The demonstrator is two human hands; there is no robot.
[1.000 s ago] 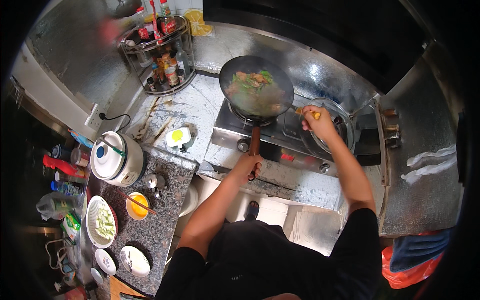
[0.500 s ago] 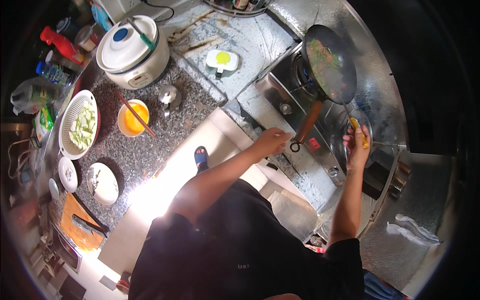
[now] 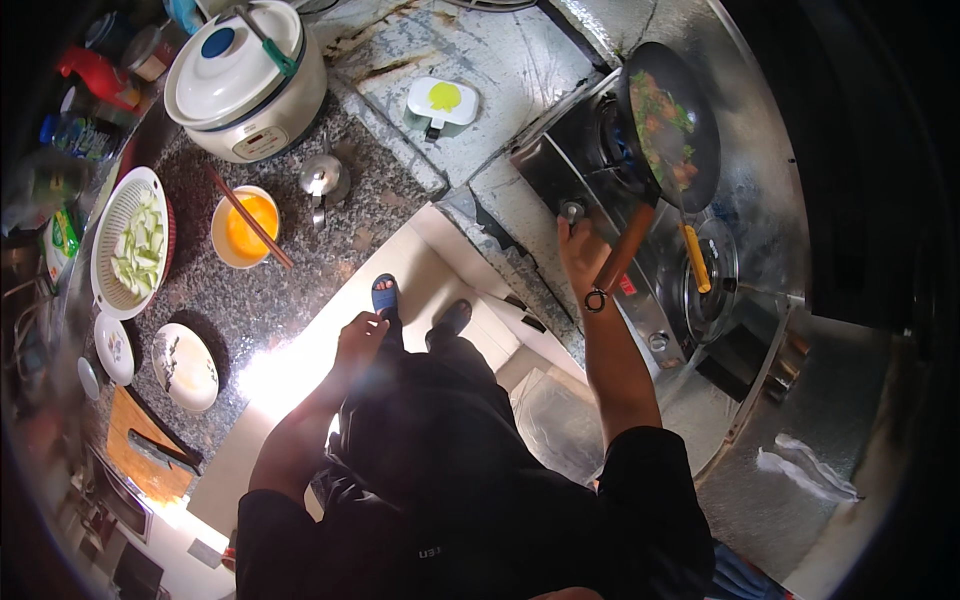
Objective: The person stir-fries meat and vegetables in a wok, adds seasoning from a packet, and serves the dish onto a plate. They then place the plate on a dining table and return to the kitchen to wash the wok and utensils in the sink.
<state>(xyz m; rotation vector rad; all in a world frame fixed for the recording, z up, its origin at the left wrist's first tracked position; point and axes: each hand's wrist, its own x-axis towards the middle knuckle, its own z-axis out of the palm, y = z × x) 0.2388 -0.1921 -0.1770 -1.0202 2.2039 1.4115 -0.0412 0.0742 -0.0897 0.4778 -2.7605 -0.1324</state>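
On the gas stove's front panel, my right hand point(image 3: 585, 258) has its fingers at a stove knob point(image 3: 572, 210) and appears to grip it. Above that hand, a dark wok point(image 3: 705, 130) with a brown wooden handle point(image 3: 627, 243) sits tilted on the burner. Browned food with green pieces point(image 3: 663, 128) lies in it. A yellow-handled cooking utensil point(image 3: 697, 260) leans at the wok's near rim, held by no hand; its working end is hidden. My left hand point(image 3: 360, 340) hangs in front of my body, fingers loosely bent and apart, holding nothing visible.
The left counter holds a white electric cooker point(image 3: 240, 80), a bowl of beaten egg point(image 3: 258, 240) with chopsticks across it, a basket point(image 3: 105, 250) of cut green vegetable, a plate point(image 3: 185, 375) and a knife point(image 3: 165, 450) on a cutting board point(image 3: 130, 410). A glass lid point(image 3: 722, 300) lies beside the wok.
My right hand has let go of the yellow-handled utensil and moved left to the stove knob. My left hand has drawn back from near the wok handle to my body.
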